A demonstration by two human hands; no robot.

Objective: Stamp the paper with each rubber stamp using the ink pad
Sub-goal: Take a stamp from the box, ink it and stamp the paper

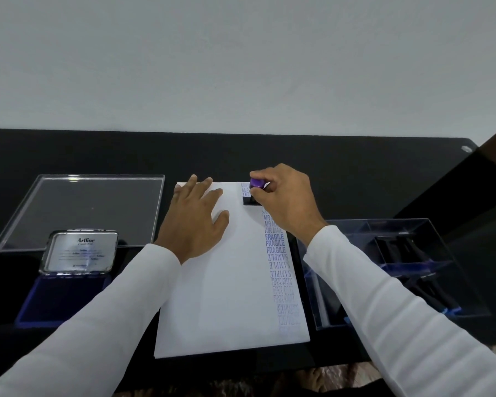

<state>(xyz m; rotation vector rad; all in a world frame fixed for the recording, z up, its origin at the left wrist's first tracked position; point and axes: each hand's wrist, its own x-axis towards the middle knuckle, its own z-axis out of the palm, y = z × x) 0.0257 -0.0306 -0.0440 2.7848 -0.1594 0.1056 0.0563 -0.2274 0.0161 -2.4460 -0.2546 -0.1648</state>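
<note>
A white paper [224,282] lies in the middle of the black table, with a column of blue stamped words down its right side. My right hand [287,202] grips a rubber stamp [255,190] with a purple handle and black base, set down on the paper near its top right corner. My left hand [195,219] rests flat on the paper's upper left part, fingers spread. An open ink pad [60,296] with a blue pad and a raised silver lid sits at the left.
A clear plastic lid [80,210] lies at the back left. At the right stands a clear plastic box [407,270] holding several black stamps. The table's front edge runs just below the paper.
</note>
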